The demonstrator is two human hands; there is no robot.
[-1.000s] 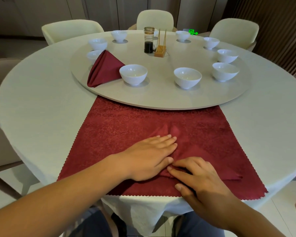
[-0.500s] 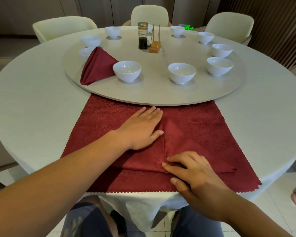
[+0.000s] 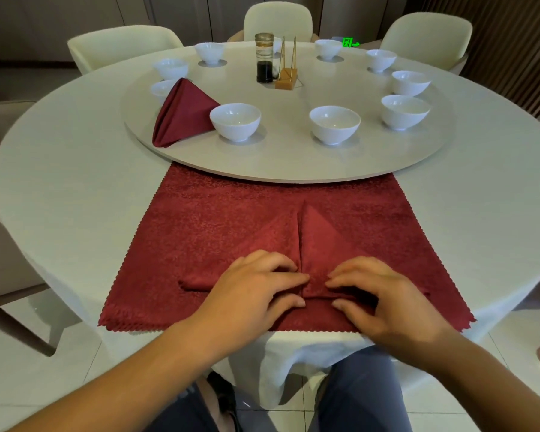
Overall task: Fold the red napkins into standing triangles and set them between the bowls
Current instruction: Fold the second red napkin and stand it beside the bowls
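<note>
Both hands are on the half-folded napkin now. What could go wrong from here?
1. The half-folded napkin lies on a same-coloured red cloth; the left hand and right hand could pinch both layers and drag the cloth off the near edge.
2. Its two flaps may spring open when released.
3. Placing it could knock a white bowl.

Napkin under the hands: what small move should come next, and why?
Probably fold it in half along the centre seam. The flat napkin already shows two flaps meeting in a peak, and the left hand and right hand pinch its near edge either side of that seam; the finished napkin stands folded that way.
</note>
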